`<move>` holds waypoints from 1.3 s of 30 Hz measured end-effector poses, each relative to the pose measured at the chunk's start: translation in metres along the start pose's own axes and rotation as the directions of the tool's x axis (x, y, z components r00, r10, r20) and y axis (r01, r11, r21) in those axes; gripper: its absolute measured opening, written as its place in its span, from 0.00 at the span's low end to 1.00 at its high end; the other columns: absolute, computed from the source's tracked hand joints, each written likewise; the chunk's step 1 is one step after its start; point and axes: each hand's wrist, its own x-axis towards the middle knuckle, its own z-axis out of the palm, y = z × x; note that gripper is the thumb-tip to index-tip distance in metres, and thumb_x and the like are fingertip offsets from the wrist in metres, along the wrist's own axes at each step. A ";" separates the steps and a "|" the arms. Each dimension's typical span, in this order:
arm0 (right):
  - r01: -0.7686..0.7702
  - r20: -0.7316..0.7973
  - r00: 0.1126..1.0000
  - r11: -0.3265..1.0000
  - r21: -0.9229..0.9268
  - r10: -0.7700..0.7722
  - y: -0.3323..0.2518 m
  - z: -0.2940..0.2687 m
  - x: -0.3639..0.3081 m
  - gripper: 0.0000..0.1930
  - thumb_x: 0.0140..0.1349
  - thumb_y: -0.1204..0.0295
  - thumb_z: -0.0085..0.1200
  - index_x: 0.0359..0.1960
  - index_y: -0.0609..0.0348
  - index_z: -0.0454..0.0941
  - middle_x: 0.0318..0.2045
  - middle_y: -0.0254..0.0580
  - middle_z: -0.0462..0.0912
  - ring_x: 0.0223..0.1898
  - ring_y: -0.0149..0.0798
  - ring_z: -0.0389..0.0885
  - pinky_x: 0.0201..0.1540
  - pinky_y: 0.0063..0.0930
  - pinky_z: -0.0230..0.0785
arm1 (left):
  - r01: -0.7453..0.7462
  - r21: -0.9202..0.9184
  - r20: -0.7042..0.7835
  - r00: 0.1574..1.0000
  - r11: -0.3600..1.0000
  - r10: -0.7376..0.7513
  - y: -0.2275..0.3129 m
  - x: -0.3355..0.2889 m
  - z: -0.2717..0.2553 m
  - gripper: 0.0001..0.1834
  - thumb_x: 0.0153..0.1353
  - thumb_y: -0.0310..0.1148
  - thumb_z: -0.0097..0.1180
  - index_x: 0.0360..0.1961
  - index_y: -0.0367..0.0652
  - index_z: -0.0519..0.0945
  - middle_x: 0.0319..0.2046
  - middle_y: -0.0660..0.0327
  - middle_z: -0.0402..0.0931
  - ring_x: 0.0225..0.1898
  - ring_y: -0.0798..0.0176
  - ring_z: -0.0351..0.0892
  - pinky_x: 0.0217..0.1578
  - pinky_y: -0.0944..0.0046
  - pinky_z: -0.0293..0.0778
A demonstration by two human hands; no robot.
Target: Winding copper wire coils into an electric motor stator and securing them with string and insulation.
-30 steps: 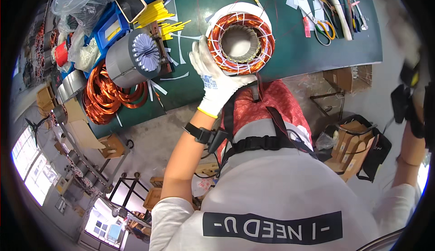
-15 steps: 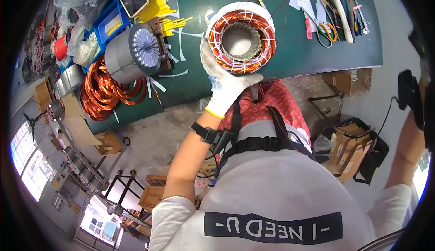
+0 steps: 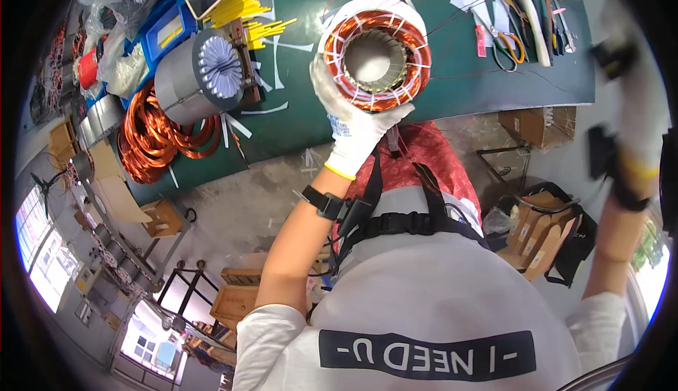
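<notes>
From where I sit, I have the left hand [image 3: 353, 123] in a white work glove with a yellow cuff, set against a ring-shaped motor stator wound with orange copper wire and laced with white ties [image 3: 418, 56]. Its fingers run up the stator's left side and the thumb reaches right along its near edge, so I read them as clasped around that near-left rim. The stator sits near the middle of a dark green surface [image 3: 452, 98], close to the near edge, its round bore facing up at me; a white collar shows along its far side.

The right hand [image 3: 639, 101], also gloved, is well apart, out beyond the right end of the surface. It is blurred, and I cannot tell whether its fingers are together or apart.

Left of the stator I see a grey metal cylinder with pale folded liners at one end [image 3: 187, 77], an orange copper wire bundle [image 3: 145, 140] just beside it on the near-left, and thin yellow tubes [image 3: 236, 6] on the far side. A blue plastic bin [image 3: 150, 41] lies farther left. To the right are scissors with orange and dark handles [image 3: 521, 51] and a long pale rod [image 3: 534, 17].
</notes>
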 end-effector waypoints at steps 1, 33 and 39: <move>-0.002 0.075 0.997 0.999 0.048 -0.002 -0.014 0.028 -0.006 0.27 0.65 0.74 0.53 0.67 0.62 0.66 0.44 0.42 0.77 0.40 0.32 0.78 0.45 0.26 0.74 | -0.004 0.035 0.000 1.000 0.999 0.004 -0.002 0.002 -0.001 0.82 0.22 0.60 0.84 0.73 0.36 0.47 0.69 0.37 0.54 0.69 0.34 0.57 0.68 0.39 0.58; 0.059 0.526 0.845 0.995 0.084 -0.094 0.005 0.038 -0.019 0.34 0.61 0.76 0.52 0.71 0.64 0.62 0.61 0.50 0.74 0.59 0.45 0.74 0.65 0.34 0.63 | -0.194 0.179 0.282 0.949 0.965 0.138 -0.025 0.036 -0.049 0.86 0.19 0.70 0.79 0.73 0.30 0.44 0.66 0.42 0.58 0.67 0.42 0.64 0.68 0.47 0.63; 0.201 -0.092 0.973 0.973 -0.116 -0.212 0.067 -0.026 -0.031 0.23 0.63 0.71 0.55 0.60 0.62 0.74 0.43 0.37 0.81 0.40 0.30 0.77 0.40 0.27 0.67 | -0.074 -0.001 0.035 0.997 0.997 0.074 -0.008 0.006 -0.015 0.81 0.29 0.71 0.76 0.75 0.36 0.45 0.72 0.33 0.46 0.72 0.27 0.49 0.69 0.31 0.52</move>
